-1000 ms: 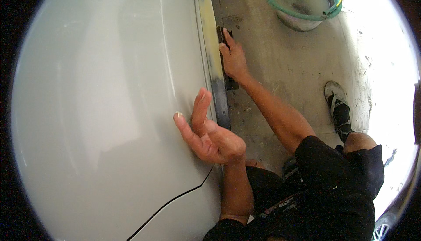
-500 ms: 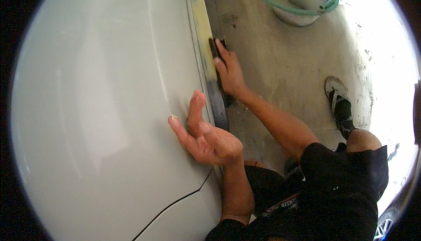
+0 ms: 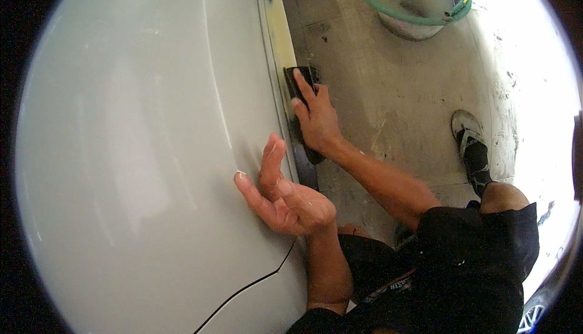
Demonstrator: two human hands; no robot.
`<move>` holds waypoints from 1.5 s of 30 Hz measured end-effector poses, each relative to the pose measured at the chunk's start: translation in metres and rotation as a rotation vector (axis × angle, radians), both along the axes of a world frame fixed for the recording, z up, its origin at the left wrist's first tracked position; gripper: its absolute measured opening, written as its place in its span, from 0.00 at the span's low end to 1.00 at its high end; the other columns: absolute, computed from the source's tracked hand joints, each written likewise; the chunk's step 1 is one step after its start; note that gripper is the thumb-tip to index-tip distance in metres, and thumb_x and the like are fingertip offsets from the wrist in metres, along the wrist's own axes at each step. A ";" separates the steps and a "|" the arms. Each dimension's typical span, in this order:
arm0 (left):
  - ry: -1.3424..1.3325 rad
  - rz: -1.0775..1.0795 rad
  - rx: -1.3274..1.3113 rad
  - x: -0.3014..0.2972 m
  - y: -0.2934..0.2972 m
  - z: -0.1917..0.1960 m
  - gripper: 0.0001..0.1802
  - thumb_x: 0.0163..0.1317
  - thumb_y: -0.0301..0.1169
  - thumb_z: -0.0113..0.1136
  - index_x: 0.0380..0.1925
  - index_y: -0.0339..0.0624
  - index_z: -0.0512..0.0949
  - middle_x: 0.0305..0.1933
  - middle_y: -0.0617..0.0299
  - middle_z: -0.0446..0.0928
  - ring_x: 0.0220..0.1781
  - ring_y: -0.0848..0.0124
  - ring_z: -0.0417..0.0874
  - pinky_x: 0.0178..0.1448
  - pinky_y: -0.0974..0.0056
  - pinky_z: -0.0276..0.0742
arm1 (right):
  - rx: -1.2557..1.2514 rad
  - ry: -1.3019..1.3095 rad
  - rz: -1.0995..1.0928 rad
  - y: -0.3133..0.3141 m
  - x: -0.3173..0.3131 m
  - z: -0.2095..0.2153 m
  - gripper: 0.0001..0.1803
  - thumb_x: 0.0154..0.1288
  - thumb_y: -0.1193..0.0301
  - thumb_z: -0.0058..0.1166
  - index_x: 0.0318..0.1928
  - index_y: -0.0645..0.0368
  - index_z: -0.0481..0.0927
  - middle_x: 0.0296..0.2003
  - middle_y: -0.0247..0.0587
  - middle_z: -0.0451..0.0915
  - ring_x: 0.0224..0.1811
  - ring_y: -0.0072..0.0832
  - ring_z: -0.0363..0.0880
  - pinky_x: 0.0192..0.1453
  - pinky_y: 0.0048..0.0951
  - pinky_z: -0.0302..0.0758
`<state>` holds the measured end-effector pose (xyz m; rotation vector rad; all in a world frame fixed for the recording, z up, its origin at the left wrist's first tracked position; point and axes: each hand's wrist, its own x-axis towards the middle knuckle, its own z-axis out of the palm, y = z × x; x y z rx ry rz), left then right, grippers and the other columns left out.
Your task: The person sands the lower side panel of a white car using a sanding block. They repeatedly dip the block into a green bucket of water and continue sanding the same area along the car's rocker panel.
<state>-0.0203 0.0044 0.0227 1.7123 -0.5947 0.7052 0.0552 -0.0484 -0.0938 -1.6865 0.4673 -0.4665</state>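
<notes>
The right hand (image 3: 316,118) presses a dark rectangular sanding block (image 3: 299,85) flat against the yellow-primed lower edge (image 3: 278,24) of the glossy white car panel (image 3: 139,152), at twelve o'clock; the left hand (image 3: 285,194), fingers spread wide and empty, leans on the panel at six o'clock of the block; a green-rimmed water bucket (image 3: 413,6) stands at two o'clock.

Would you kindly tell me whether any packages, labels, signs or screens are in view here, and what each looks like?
No packages, signs or screens.
Shorts: small pale printed mark on the black fabric at the lower edge, too blurred to make out.
Shoe: small pale mark on the black upper, right side.

Green-rimmed bucket (image 3: 413,6) of cloudy water on concrete floor (image 3: 395,91)
</notes>
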 end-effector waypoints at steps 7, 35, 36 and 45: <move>0.021 -0.048 -0.035 0.000 0.002 0.000 0.31 0.71 0.31 0.38 0.70 0.35 0.45 0.50 0.34 0.76 0.57 0.44 0.76 0.64 0.43 0.69 | 0.008 0.141 -0.014 -0.014 0.013 0.008 0.30 0.70 0.62 0.44 0.72 0.41 0.57 0.50 0.72 0.66 0.55 0.62 0.70 0.59 0.47 0.69; 0.032 0.034 -0.055 0.008 -0.005 -0.002 0.32 0.69 0.34 0.43 0.68 0.28 0.50 0.49 0.30 0.76 0.55 0.38 0.77 0.64 0.41 0.69 | -0.118 0.198 -0.030 -0.046 0.083 0.023 0.29 0.70 0.55 0.43 0.70 0.37 0.59 0.49 0.71 0.66 0.46 0.67 0.73 0.55 0.54 0.72; 0.037 0.049 -0.041 0.012 -0.001 -0.004 0.32 0.69 0.34 0.44 0.68 0.28 0.50 0.48 0.30 0.76 0.55 0.38 0.77 0.64 0.41 0.69 | -0.134 0.186 -0.008 -0.040 0.084 0.026 0.29 0.69 0.55 0.44 0.70 0.37 0.59 0.49 0.71 0.66 0.47 0.67 0.73 0.55 0.54 0.72; -0.001 0.053 -0.008 0.008 0.002 -0.004 0.31 0.67 0.30 0.42 0.67 0.27 0.50 0.48 0.30 0.76 0.54 0.38 0.78 0.63 0.42 0.71 | -0.185 0.173 0.006 -0.038 0.082 0.026 0.30 0.68 0.55 0.45 0.70 0.40 0.61 0.49 0.70 0.68 0.52 0.65 0.71 0.56 0.52 0.72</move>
